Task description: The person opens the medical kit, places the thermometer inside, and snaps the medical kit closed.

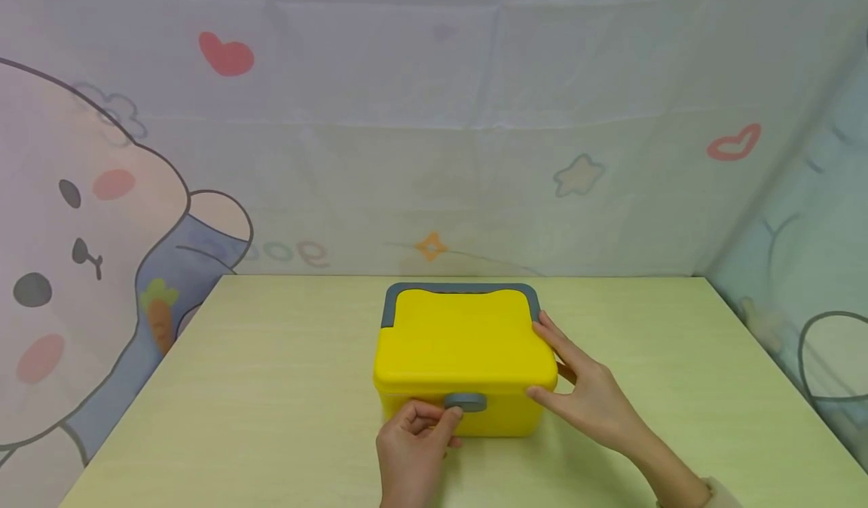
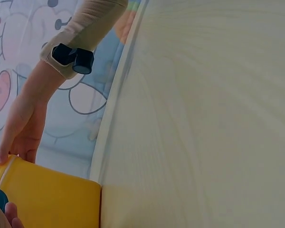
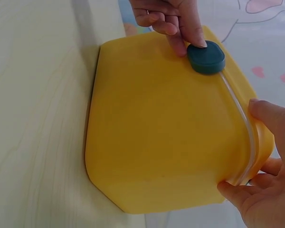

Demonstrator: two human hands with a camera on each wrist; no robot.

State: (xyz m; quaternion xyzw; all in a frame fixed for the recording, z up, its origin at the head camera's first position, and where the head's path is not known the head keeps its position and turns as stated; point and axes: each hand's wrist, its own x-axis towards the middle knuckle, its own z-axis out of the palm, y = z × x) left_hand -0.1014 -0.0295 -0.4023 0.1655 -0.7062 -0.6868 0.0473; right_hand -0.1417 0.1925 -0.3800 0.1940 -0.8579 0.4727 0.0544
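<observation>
A yellow box [image 1: 468, 342] with a grey-blue handle [image 1: 389, 304] folded round the back of its lid stands on the table. Low on its front is a rounded latch [image 1: 466, 402], dark green in the right wrist view. My left hand [image 1: 415, 448] is at the latch's left end, thumb tip against it and the other fingers bent beside it. At the right, my right hand [image 1: 597, 399] grips the lid's edge. Its thumb [image 3: 263, 111] lies on one side of the pale seam and its fingers [image 3: 237, 192] reach round the corner.
The pale wooden table [image 1: 237, 387] extends on both sides of the box. Behind it hangs a cloth [image 1: 407, 154] printed with hearts, stars and a cartoon animal. In the left wrist view, a dark camera [image 2: 80, 59] is strapped at the right wrist over the sleeve.
</observation>
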